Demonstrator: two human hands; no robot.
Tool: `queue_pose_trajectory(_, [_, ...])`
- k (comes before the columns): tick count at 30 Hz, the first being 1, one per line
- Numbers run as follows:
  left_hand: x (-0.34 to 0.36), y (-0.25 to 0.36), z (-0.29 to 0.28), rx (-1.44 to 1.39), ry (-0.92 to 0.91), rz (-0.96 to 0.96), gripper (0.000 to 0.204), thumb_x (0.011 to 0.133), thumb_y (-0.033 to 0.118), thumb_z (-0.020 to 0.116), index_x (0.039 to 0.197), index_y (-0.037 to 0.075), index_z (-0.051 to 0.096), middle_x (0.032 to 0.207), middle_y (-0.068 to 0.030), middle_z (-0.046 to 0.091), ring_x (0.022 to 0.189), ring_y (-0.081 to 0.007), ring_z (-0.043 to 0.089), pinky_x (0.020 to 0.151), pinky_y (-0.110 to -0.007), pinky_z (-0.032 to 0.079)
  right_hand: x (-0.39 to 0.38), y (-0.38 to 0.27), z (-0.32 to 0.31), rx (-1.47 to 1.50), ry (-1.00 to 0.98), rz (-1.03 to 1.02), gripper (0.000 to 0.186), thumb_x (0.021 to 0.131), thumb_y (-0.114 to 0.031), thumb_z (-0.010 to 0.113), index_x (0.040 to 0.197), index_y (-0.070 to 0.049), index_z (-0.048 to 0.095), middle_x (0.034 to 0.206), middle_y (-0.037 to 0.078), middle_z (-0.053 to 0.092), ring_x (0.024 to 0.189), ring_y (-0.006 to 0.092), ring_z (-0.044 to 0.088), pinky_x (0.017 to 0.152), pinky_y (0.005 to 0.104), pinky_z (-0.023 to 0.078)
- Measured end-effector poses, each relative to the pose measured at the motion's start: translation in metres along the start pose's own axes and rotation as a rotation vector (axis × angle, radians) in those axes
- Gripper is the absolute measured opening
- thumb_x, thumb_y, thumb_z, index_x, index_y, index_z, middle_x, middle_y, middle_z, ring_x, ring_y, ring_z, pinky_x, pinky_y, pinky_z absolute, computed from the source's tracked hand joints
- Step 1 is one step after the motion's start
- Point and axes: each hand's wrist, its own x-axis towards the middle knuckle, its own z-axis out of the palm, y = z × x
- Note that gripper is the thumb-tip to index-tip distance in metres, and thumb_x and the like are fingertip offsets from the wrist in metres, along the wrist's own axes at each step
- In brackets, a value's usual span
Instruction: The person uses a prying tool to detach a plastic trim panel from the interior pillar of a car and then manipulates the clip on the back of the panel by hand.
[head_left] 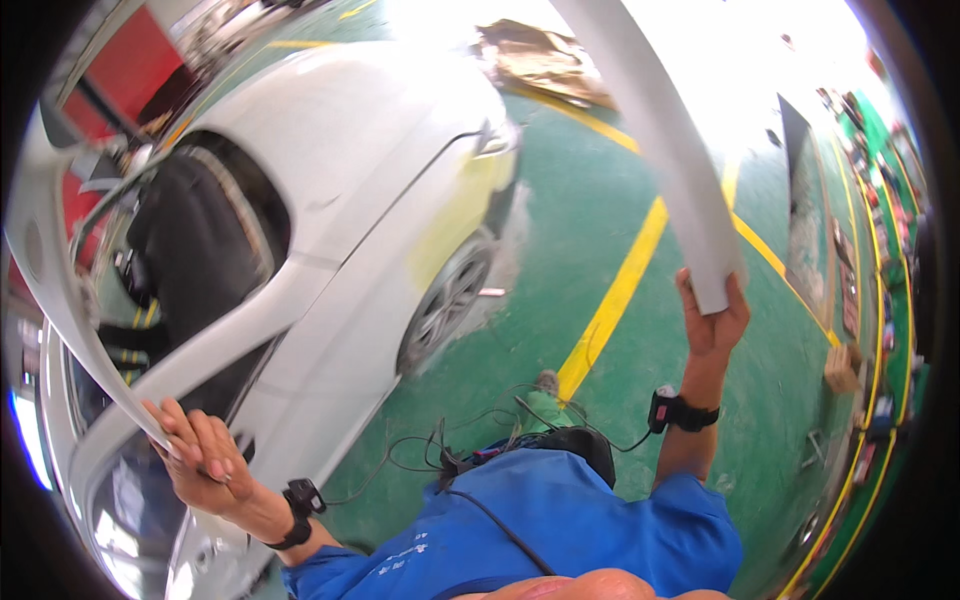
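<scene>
At the left, my left hand (205,452) is closed on the lower end of a thin, curved white car body panel (68,300). My right hand (716,318) grips the bottom end of a broad, pale curved panel (665,140), thumb on one side and fingers on the other. Both panels run up out of the picture; whether they are two ends of one part, such as a bumper, I cannot tell. Beside my left hand stands a whitish car (350,130), its paint dull, with a yellowish patch (455,200) above the wheel (450,298).
A dark cover (195,235) shows through the car's window opening. Yellow lines (615,305) cross the green floor. Crumpled brown sheets (535,60) lie at the back. Cables (440,455) hang at my waist. Along the right edge stand shelves with small items (885,260) and a brown box (842,368).
</scene>
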Motion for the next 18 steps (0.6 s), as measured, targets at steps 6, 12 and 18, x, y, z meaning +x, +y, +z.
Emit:
queue_pose_trajectory(6, [0.049, -0.179, 0.072, -0.163, -0.068, -0.239, 0.02, 0.089, -0.001, 0.061, 0.101, -0.008, 0.047, 0.075, -0.0061, 0.043, 0.047, -0.011, 0.045, 0.037, -0.021, 0.041, 0.071, -0.065, -0.093, -0.117, 0.251, -0.018, 0.055, 0.09, -0.013, 0.06, 0.137, 0.003, 0.037, 0.13, 0.021, 0.052, 0.119, 0.0392, 0.053, 0.095, 0.0566, 0.049])
queue_pose_trajectory(12, [0.114, -0.292, 0.091, -0.222, -0.059, -0.442, 0.016, 0.091, 0.0, 0.058, 0.105, -0.006, 0.051, 0.069, -0.0046, 0.044, 0.045, -0.0107, 0.044, 0.034, -0.021, 0.036, 0.129, -0.083, -0.126, -0.139, 0.366, -0.045, 0.053, 0.088, -0.01, 0.06, 0.135, 0.003, 0.039, 0.126, 0.02, 0.054, 0.117, 0.0386, 0.055, 0.095, 0.055, 0.05])
queue_pose_trajectory(18, [0.212, -0.444, 0.123, -0.245, -0.096, -0.487, 0.013, 0.088, 0.0, 0.058, 0.1, -0.005, 0.054, 0.074, -0.0067, 0.053, 0.041, -0.0121, 0.043, 0.032, -0.023, 0.034, 0.251, -0.087, -0.173, -0.082, 0.422, -0.075, 0.049, 0.086, -0.008, 0.06, 0.131, 0.003, 0.043, 0.126, 0.02, 0.053, 0.116, 0.0409, 0.054, 0.094, 0.0575, 0.05])
